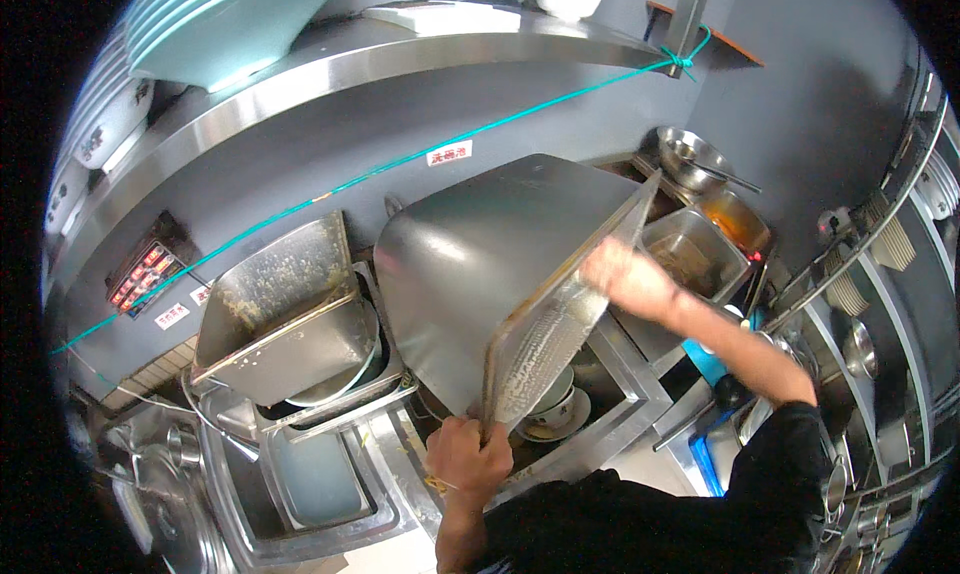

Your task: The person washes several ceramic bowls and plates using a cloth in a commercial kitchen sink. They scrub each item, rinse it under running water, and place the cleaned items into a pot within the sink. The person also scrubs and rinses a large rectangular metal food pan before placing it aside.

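Note:
A large stainless steel container [480, 274] is tipped over the sink edge, with its open side turned towards me. My left hand [469, 458] grips its lower rim. At the upper part of the opening is my right hand [630, 280], blurred, with its fingers partly hidden by the rim. Whether it holds anything I cannot tell. White suds or wet streaks [551, 349] cover the inner wall below that hand. Beneath the container, patterned bowls [551, 416] sit in the sink basin [637, 405].
On the left a stained steel container [277, 349] rests tilted above a tub of cloudy water [319, 476]. A spray tap [236, 443] hangs beside it. Steel pans [679, 251] stand at right. A turquoise cord [465, 135] runs below the steel shelf [420, 53], which bears stacked bowls [225, 30].

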Demonstrator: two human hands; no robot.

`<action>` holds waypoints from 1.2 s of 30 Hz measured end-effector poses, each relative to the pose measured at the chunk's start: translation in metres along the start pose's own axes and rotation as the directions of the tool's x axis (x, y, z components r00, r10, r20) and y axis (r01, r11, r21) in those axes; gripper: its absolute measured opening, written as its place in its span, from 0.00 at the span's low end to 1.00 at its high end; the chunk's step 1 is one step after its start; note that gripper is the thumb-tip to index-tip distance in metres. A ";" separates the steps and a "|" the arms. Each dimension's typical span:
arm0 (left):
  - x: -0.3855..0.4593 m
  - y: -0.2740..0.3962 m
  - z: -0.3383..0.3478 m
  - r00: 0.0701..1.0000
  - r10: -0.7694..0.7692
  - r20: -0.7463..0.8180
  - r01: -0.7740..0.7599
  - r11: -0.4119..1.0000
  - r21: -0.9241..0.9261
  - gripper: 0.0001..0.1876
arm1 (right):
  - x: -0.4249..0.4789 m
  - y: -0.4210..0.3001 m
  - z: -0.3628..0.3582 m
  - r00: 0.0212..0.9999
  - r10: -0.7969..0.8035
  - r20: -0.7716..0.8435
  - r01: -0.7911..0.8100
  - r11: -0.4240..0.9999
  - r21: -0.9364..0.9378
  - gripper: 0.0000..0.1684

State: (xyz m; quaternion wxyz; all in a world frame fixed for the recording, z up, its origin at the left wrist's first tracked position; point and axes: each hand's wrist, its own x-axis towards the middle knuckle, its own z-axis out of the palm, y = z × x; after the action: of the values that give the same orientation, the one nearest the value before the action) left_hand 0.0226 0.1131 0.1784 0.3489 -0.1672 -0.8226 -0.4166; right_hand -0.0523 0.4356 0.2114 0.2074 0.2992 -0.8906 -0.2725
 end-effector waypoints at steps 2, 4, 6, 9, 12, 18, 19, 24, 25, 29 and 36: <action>0.004 -0.004 -0.001 0.999 0.016 -0.032 -0.018 0.999 -0.047 0.09 | -0.010 -0.053 -0.004 0.980 0.015 0.201 -0.042 0.991 0.130 0.41; 0.007 -0.007 0.001 0.999 -0.013 -0.048 0.008 0.994 -0.105 0.09 | -0.008 -0.089 -0.005 0.955 0.248 0.161 -0.295 0.822 0.487 0.48; 0.003 -0.013 0.008 0.996 -0.087 -0.013 0.083 0.978 -0.193 0.09 | -0.007 -0.115 0.005 0.960 0.279 0.036 -0.243 0.757 0.606 0.43; 0.005 -0.012 0.019 0.991 -0.109 -0.083 0.083 0.958 -0.273 0.09 | 0.011 -0.153 -0.008 0.957 0.217 -0.193 -0.057 0.793 0.607 0.34; 0.009 -0.013 0.017 0.956 -0.293 -0.003 0.265 0.869 -0.417 0.08 | 0.014 -0.163 -0.030 0.966 0.036 -0.255 0.077 0.904 0.420 0.22; 0.015 -0.040 0.000 0.775 -0.621 0.115 0.539 0.554 -0.635 0.15 | -0.047 -0.064 -0.049 0.990 -0.059 -0.130 0.091 0.964 0.250 0.15; 0.016 -0.042 0.001 0.763 -0.627 0.155 0.538 0.485 -0.690 0.16 | -0.041 -0.048 -0.075 0.992 -0.077 -0.097 0.098 0.967 0.236 0.14; 0.016 -0.041 0.013 0.724 -0.568 0.392 0.631 0.316 -0.708 0.20 | -0.035 -0.021 -0.141 0.977 -0.197 -0.080 0.202 0.977 0.073 0.08; 0.015 -0.046 0.014 0.713 -0.556 0.427 0.644 0.279 -0.712 0.20 | -0.031 -0.015 -0.149 0.974 -0.206 -0.095 0.213 0.975 0.071 0.09; 0.032 -0.060 0.016 0.649 -0.522 0.553 0.669 0.045 -0.742 0.16 | -0.023 0.004 -0.178 0.957 -0.287 0.048 0.288 0.957 -0.018 0.11; 0.093 -0.115 0.035 0.799 -0.208 0.564 0.555 0.616 -0.559 0.08 | -0.020 0.012 -0.215 0.921 -0.382 0.078 0.390 0.904 -0.175 0.13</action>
State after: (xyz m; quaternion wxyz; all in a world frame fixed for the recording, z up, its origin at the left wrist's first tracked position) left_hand -0.1232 0.0707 0.1650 -0.0396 -0.1923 -0.6737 -0.7125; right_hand 0.0713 0.3790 0.3793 0.1576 0.4428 -0.7885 -0.3967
